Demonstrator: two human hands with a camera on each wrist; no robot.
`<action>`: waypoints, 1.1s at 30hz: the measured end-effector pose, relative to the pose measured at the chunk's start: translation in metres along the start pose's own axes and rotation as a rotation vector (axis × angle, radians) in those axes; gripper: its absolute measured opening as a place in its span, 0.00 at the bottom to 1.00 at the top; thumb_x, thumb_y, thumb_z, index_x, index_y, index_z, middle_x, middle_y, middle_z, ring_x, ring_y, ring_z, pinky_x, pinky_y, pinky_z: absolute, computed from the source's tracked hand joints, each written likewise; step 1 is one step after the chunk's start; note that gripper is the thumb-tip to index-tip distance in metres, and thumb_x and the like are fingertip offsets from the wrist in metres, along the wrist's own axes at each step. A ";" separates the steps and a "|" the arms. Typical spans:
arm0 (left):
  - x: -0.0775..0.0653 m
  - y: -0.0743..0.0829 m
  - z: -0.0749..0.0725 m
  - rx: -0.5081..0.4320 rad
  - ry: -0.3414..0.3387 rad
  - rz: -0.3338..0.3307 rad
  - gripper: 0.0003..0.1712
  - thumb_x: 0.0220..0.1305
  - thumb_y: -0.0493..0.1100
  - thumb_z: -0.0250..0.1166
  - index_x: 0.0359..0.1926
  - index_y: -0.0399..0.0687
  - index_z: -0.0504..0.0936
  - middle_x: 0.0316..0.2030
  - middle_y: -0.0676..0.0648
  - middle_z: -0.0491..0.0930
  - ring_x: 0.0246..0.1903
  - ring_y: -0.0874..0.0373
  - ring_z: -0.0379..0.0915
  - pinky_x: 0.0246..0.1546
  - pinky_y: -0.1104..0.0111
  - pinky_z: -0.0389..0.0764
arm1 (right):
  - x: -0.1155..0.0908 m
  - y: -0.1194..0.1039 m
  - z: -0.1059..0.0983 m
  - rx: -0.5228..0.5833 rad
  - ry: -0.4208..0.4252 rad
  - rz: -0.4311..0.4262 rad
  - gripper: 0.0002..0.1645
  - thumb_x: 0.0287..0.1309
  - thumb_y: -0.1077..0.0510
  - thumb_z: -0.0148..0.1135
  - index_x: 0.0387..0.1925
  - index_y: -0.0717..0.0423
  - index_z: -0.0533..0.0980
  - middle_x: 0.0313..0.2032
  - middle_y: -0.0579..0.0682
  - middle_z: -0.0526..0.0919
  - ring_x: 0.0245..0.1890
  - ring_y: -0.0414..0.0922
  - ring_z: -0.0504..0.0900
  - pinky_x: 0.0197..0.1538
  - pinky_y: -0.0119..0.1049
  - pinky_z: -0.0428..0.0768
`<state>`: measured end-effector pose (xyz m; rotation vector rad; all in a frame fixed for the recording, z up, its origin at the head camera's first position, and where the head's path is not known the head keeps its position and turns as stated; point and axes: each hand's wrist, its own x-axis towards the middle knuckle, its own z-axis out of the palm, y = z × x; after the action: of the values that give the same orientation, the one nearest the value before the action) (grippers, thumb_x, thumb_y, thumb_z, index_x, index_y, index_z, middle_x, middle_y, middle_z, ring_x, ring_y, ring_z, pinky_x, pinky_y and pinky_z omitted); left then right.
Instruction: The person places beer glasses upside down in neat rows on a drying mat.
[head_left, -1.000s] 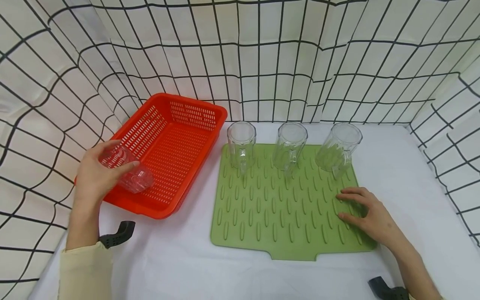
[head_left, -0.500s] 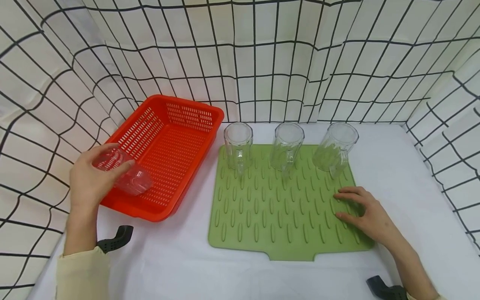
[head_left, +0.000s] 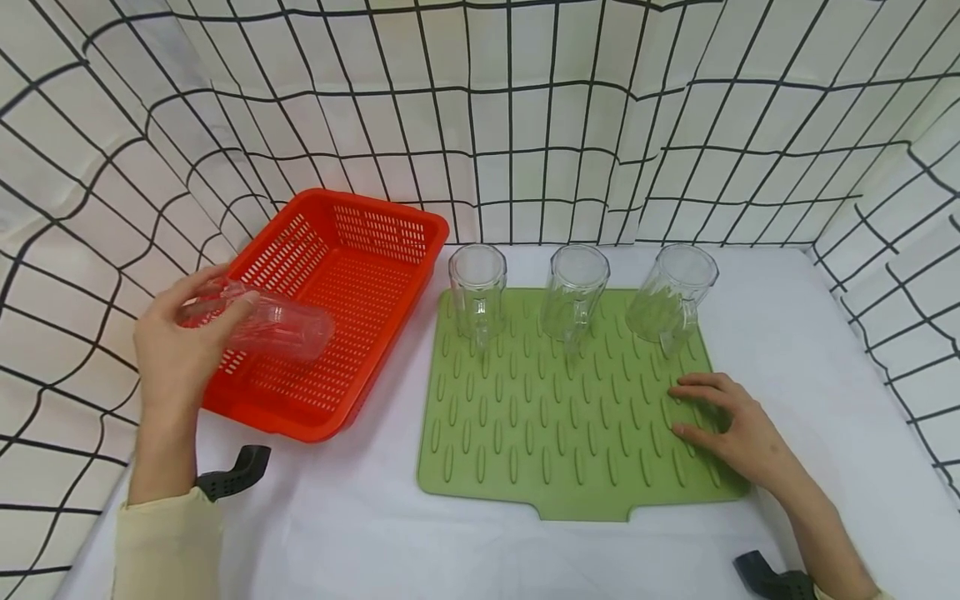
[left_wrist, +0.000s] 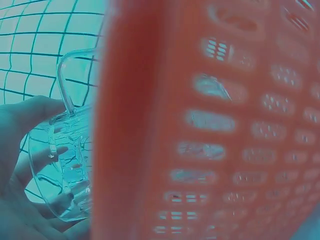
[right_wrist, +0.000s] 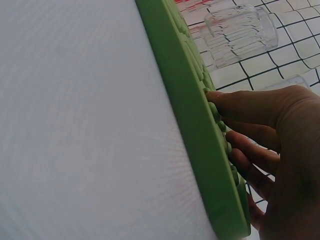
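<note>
At the left, my left hand [head_left: 176,350] grips a clear glass mug [head_left: 281,327] by one end. The mug lies nearly on its side within the red basket [head_left: 363,287], its other end pointing right; whether it touches the basket floor I cannot tell. Its handle shows in the left wrist view, where the basket wall [left_wrist: 132,125] hides part of the mug [left_wrist: 70,150]. My right hand [head_left: 735,429] rests its fingertips on the right edge of a green ridged mat [head_left: 555,425], holding nothing; the right wrist view shows its loosely bent fingers [right_wrist: 250,107].
Three clear glass mugs stand in a row along the mat's back edge: left [head_left: 478,287], middle [head_left: 576,292] and right [head_left: 672,296], handles towards me. A black wire grid [head_left: 551,154] closes off the back and sides. White cloth [head_left: 337,517] covers the table.
In my left hand the mug has swung from slanting down towards the front to lying more level, its free end further right and up. My right hand stays on the mat.
</note>
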<state>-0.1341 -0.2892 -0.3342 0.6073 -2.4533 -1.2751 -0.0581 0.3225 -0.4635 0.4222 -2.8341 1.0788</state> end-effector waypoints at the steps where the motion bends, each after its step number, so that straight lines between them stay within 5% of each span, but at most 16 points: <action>1: 0.000 0.001 0.000 -0.017 -0.001 0.003 0.30 0.66 0.56 0.71 0.68 0.76 0.77 0.63 0.57 0.77 0.49 0.72 0.73 0.32 0.91 0.75 | 0.000 0.000 0.000 -0.003 0.000 0.001 0.29 0.54 0.58 0.80 0.58 0.47 0.83 0.62 0.52 0.78 0.66 0.47 0.70 0.64 0.12 0.56; 7: -0.001 0.005 -0.001 -0.102 -0.005 0.002 0.27 0.67 0.53 0.71 0.67 0.71 0.80 0.52 0.66 0.76 0.46 0.73 0.75 0.34 0.89 0.78 | 0.000 0.000 0.000 -0.005 0.003 -0.001 0.29 0.53 0.58 0.80 0.58 0.47 0.83 0.62 0.52 0.78 0.66 0.43 0.69 0.64 0.12 0.55; 20: -0.005 0.012 0.005 -0.265 0.005 0.001 0.25 0.65 0.53 0.73 0.63 0.63 0.84 0.53 0.61 0.78 0.46 0.68 0.79 0.35 0.87 0.81 | 0.000 0.000 0.000 0.002 0.002 -0.005 0.29 0.54 0.58 0.79 0.58 0.47 0.83 0.62 0.52 0.78 0.66 0.34 0.68 0.62 0.10 0.54; 27: -0.010 0.016 0.012 -0.342 0.014 0.019 0.24 0.63 0.52 0.74 0.60 0.60 0.84 0.53 0.57 0.79 0.46 0.64 0.79 0.37 0.86 0.82 | 0.002 -0.001 0.000 -0.016 0.001 -0.007 0.28 0.53 0.59 0.79 0.58 0.47 0.83 0.61 0.52 0.78 0.65 0.47 0.70 0.63 0.09 0.54; 33: -0.013 0.019 0.017 -0.392 0.007 0.023 0.25 0.62 0.51 0.75 0.60 0.59 0.84 0.54 0.56 0.80 0.48 0.64 0.80 0.39 0.85 0.82 | 0.002 -0.002 -0.001 -0.015 0.002 -0.008 0.27 0.55 0.59 0.78 0.57 0.48 0.83 0.61 0.53 0.79 0.65 0.46 0.71 0.63 0.09 0.54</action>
<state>-0.1345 -0.2610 -0.3293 0.4739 -2.1088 -1.6784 -0.0599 0.3210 -0.4614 0.4299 -2.8341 1.0558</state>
